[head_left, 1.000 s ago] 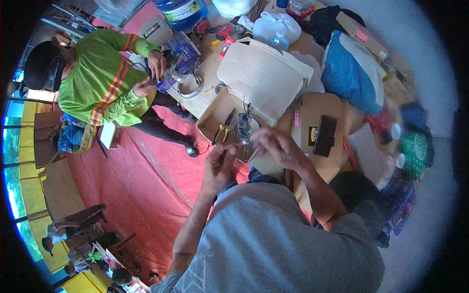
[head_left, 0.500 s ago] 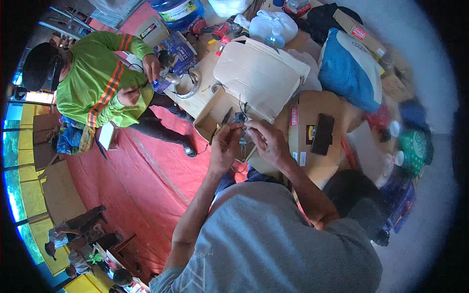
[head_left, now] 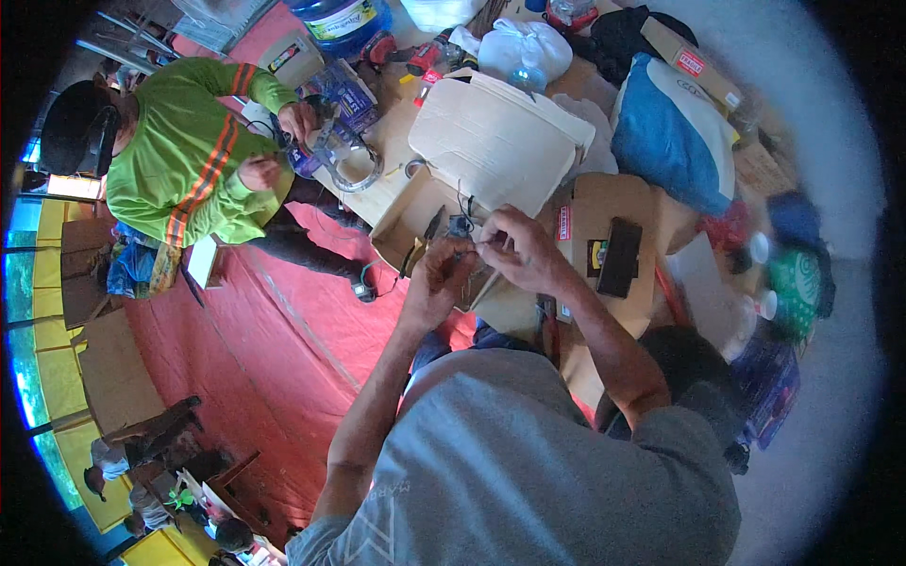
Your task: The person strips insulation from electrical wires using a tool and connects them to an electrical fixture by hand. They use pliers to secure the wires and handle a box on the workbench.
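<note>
My left hand [head_left: 439, 281] and my right hand [head_left: 524, 250] meet over an open cardboard box [head_left: 396, 228], fingertips pinched around something small and thin that I cannot make out. Beneath them, partly hidden, is a small dark part [head_left: 459, 225] with black wires. Yellow-handled pliers [head_left: 414, 255] and a dark slim tool [head_left: 435, 223] are in the box beside my left hand. A pale cardboard sheet [head_left: 491, 141] lies just beyond the box. To the right, a black phone [head_left: 619, 257] rests on a brown cardboard box [head_left: 628, 193].
A co-worker in green [head_left: 179, 170] works at the left table edge near a metal ring [head_left: 357, 184]. Red drills [head_left: 422, 58], a white bag [head_left: 524, 52] and a blue-white sack [head_left: 670, 141] crowd the back. Other people [head_left: 132, 472] are at lower left, beyond the red floor covering [head_left: 245, 358].
My hands have come together from a little apart, and my right hand has risen slightly. The co-worker's lower hand has shifted a little leftward.
</note>
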{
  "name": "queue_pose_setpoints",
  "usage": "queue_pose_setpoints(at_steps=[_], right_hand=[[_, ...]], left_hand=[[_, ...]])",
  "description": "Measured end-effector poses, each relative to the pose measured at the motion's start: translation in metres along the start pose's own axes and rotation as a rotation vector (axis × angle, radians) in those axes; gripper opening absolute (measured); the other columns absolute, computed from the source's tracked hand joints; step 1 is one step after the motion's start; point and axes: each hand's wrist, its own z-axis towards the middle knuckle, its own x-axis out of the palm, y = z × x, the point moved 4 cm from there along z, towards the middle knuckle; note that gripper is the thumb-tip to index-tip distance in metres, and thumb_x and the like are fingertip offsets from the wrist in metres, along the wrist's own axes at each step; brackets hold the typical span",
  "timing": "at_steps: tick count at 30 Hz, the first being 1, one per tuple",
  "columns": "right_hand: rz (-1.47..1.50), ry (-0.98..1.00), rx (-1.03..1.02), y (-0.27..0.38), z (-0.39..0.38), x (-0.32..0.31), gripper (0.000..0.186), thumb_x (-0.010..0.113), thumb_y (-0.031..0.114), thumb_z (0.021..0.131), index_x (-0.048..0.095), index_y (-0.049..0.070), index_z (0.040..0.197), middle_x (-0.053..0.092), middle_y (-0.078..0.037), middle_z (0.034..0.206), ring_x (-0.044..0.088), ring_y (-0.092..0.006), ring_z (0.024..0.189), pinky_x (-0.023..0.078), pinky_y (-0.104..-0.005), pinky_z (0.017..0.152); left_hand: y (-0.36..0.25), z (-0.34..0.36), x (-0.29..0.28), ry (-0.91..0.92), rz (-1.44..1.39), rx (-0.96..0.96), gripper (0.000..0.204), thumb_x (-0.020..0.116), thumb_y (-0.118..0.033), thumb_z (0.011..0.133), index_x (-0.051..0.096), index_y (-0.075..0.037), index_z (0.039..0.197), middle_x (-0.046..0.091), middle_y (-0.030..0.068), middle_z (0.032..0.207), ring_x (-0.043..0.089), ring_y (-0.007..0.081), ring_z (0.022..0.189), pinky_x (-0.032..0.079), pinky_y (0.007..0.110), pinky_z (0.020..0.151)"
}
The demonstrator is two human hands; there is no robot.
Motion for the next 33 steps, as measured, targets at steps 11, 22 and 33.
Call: queue_pose_setpoints(at_steps=[11, 22, 33], right_hand=[[0.331, 0.085, 0.12, -0.015, 0.012, 0.001, 0.011, 0.069, 0.01, 0.095, 0.068, 0.003, 0.103, 0.068, -0.007, 0.089, 0.067, -0.0174, 0.08, 0.054, -0.0344, 0.075], [-0.053, 0.358, -0.368, -0.007, 0.021, -0.013, 0.023, 0.064, 0.01, 0.097, 0.07, 0.007, 0.119, 0.069, -0.012, 0.11, 0.067, -0.0336, 0.108, 0.054, -0.0459, 0.093], [0.12, 0.086, 0.008, -0.031, -0.019, 0.019, 0.014, 0.072, 0.013, 0.096, 0.067, 0.003, 0.104, 0.068, -0.006, 0.088, 0.067, -0.0188, 0.076, 0.053, -0.0343, 0.068]], left_hand=[[0.011, 0.0, 0.001, -0.059, -0.068, -0.062, 0.019, 0.07, -0.008, 0.101, 0.068, -0.001, 0.119, 0.066, -0.0039, 0.083, 0.055, 0.002, 0.069, 0.043, 0.023, 0.059], [0.015, -0.002, -0.009, 0.015, -0.152, -0.142, 0.014, 0.069, -0.004, 0.1, 0.069, 0.002, 0.113, 0.075, 0.0049, 0.106, 0.067, 0.0102, 0.1, 0.053, 0.028, 0.091], [0.012, -0.001, -0.007, -0.064, -0.023, -0.168, 0.017, 0.069, -0.008, 0.101, 0.071, 0.001, 0.115, 0.073, 0.0037, 0.104, 0.067, 0.0111, 0.097, 0.053, 0.027, 0.09]])
